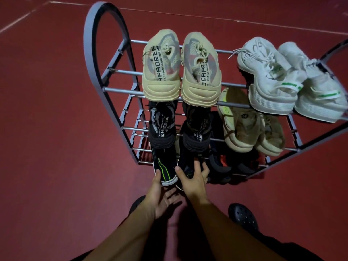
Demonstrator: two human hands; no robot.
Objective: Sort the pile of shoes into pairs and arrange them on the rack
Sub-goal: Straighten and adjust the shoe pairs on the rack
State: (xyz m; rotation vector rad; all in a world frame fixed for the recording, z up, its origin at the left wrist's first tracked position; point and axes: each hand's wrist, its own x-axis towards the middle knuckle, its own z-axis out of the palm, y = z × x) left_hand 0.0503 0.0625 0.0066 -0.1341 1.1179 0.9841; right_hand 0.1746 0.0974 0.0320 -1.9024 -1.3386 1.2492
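1. The left hand (160, 196), fingers relaxed and spread, cups the heel of a black shoe with a green stripe (163, 170) at the lowest tier of the rack (105, 76); nothing gripped.
2. The right hand (192, 178), fingers straight, presses its partner shoe (185, 164) just beside it.
3. Above sit a beige pair (180, 72), a black pair (178, 127), an olive pair (250, 129) and a white pair (290, 80); darker shoes at bottom right are unclear; sorting looks nearly finished, with no loose pile in view.
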